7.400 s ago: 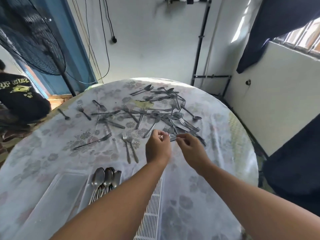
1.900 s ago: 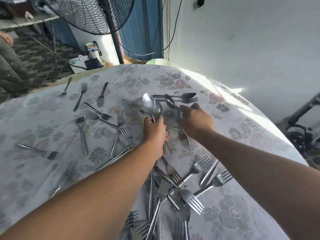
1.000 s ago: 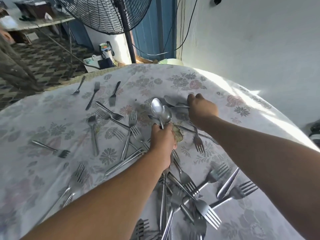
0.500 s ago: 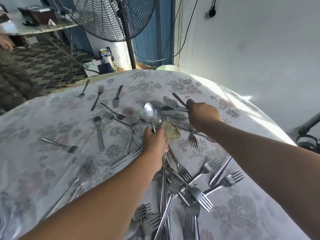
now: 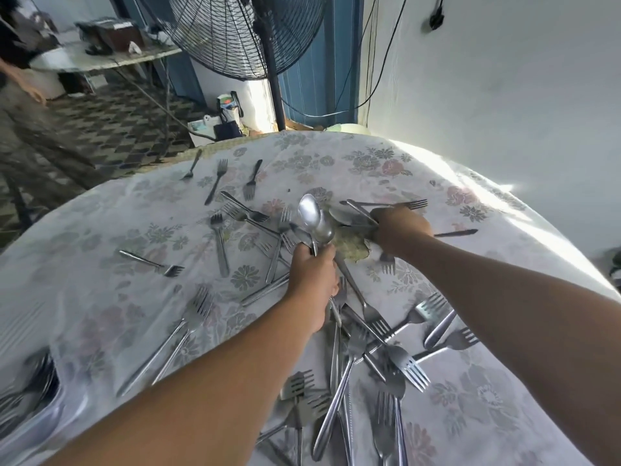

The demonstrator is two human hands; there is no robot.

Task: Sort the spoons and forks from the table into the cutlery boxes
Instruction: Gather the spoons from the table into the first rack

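My left hand [image 5: 314, 275] grips a bunch of spoons [image 5: 316, 222] by their handles, bowls pointing up and away. Just right of it, my right hand [image 5: 398, 228] holds a spoon [image 5: 342, 215] lifted a little off the table, its bowl pointing left. Several forks [image 5: 405, 363] lie in a tangled heap near my forearms, and more forks [image 5: 218, 243] are scattered to the left. A cutlery box [image 5: 20, 422] with dark cutlery in it shows at the bottom left edge, blurred.
The round table has a floral cloth [image 5: 100, 297] with a torn patch [image 5: 351, 245] between my hands. A standing fan [image 5: 255, 38] is behind the table. A person [image 5: 20, 105] stands at the far left. A white wall is on the right.
My right hand has drawn a spoon up from the table toward the bunch in my left hand. My head has tilted up slightly; my left hand keeps its grip.
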